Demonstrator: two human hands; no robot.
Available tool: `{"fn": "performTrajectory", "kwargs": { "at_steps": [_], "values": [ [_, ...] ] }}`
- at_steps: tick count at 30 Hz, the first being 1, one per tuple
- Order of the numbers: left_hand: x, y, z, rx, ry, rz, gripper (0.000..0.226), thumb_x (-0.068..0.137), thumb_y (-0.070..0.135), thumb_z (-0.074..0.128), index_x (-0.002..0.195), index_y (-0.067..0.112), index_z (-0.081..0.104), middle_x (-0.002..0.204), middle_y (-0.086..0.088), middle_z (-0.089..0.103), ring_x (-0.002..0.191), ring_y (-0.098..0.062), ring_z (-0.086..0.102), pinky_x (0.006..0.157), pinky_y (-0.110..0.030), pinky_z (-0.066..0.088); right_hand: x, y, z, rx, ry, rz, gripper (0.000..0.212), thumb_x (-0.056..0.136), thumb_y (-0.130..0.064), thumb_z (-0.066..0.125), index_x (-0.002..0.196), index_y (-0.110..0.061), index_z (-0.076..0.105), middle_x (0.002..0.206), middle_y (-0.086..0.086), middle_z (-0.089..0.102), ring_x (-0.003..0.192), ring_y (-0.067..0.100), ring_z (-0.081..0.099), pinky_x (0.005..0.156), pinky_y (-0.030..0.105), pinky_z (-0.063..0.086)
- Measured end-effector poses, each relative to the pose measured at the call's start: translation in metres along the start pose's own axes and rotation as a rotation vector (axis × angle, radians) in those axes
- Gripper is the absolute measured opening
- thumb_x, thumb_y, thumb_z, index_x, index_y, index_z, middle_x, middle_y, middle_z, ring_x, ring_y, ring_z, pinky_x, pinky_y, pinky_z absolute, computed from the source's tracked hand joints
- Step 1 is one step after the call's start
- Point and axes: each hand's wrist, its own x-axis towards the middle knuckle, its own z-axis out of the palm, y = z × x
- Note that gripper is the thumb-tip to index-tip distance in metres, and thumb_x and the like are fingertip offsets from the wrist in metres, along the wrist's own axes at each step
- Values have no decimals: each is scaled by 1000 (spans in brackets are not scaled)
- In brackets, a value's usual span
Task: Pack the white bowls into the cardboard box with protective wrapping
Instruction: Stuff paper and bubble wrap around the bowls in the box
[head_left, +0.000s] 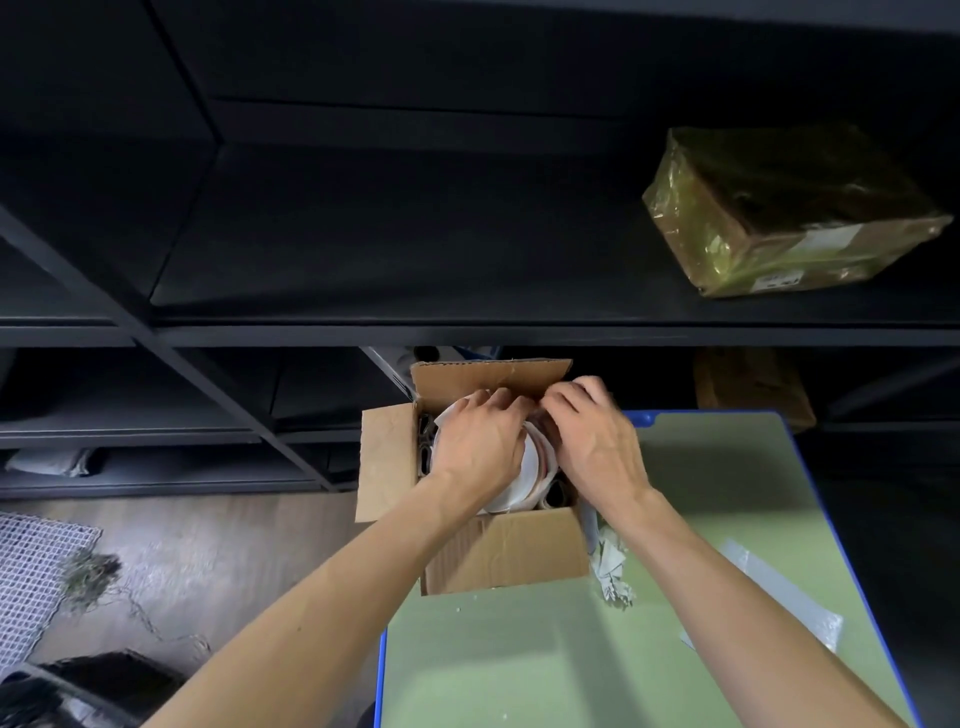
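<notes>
Both hands are down in the open cardboard box (509, 551) at mid-frame, on the green tabletop (519, 665). Inside, the left hand (478, 447) curls over the stacked white bowls (530, 467). The right hand (597, 441) bends its fingers at their far edge, grip unclear.

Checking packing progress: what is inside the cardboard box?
White bowls and dark padding by the walls. The left hand and right hand cover the rest.
</notes>
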Motion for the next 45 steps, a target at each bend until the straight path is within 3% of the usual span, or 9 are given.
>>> {"fn": "performTrajectory", "kwargs": {
  "at_steps": [3,6,10,18,23,30,37,42,45],
  "values": [
    [0,0,1,15,12,-1,34,93,26,51,125,27,61,115,1,65,106,-26,60,92,-37,47,-15,12,-4,7,2,-101,29,80,1,65,105,-11,71,120,2,63,109,26,52,73,35,55],
    [-3,1,5,47,34,30,32,87,22,57,117,22,66,112,-1,64,98,-27,59,84,-37,50,-30,17,-8,-52,-15,-195,38,75,3,68,110,-11,72,120,-2,67,101,27,55,74,37,52],
    [-6,2,9,90,20,136,38,86,24,59,123,21,62,124,0,62,104,-26,58,88,-38,51,-34,15,-10,-102,-97,-164,34,84,-12,63,117,-21,69,127,-11,64,101,24,52,78,32,43],
    [-3,6,14,136,-84,99,46,83,38,63,129,29,56,124,5,62,107,-22,60,92,-34,50,-25,-1,-12,-191,-249,-102,32,75,-12,64,106,-16,74,115,-5,68,96,25,48,77,35,40],
    [-7,10,10,156,-106,104,47,89,36,56,135,28,49,130,3,54,112,-23,56,93,-36,48,-30,-1,-23,-197,-291,-148,39,81,-8,54,117,-14,68,127,-2,62,105,28,47,84,37,40],
    [-11,16,6,126,-136,73,50,94,49,46,139,28,46,142,3,48,116,-23,56,92,-38,42,-31,-4,-19,-180,-299,-125,25,74,-4,55,89,-14,72,97,-3,67,90,26,44,71,36,35],
    [-14,16,-2,114,-148,68,48,95,36,49,143,29,44,146,6,44,118,-26,54,90,-40,43,-41,4,-24,-128,-254,-137,33,77,-4,56,103,-20,70,111,-12,65,91,22,44,73,32,41],
    [-27,27,-15,16,14,101,41,88,28,43,123,22,64,124,3,61,99,-27,61,80,-39,49,-48,14,-32,-16,-194,-98,29,79,-7,59,103,-21,70,103,-12,65,95,19,53,74,31,50],
    [-38,37,-15,-62,111,123,32,92,25,48,116,19,68,116,1,63,93,-24,59,78,-37,48,-60,22,-40,22,-182,-48,16,76,-9,61,88,-20,65,93,-10,58,90,19,53,61,30,47]
  ]
}}
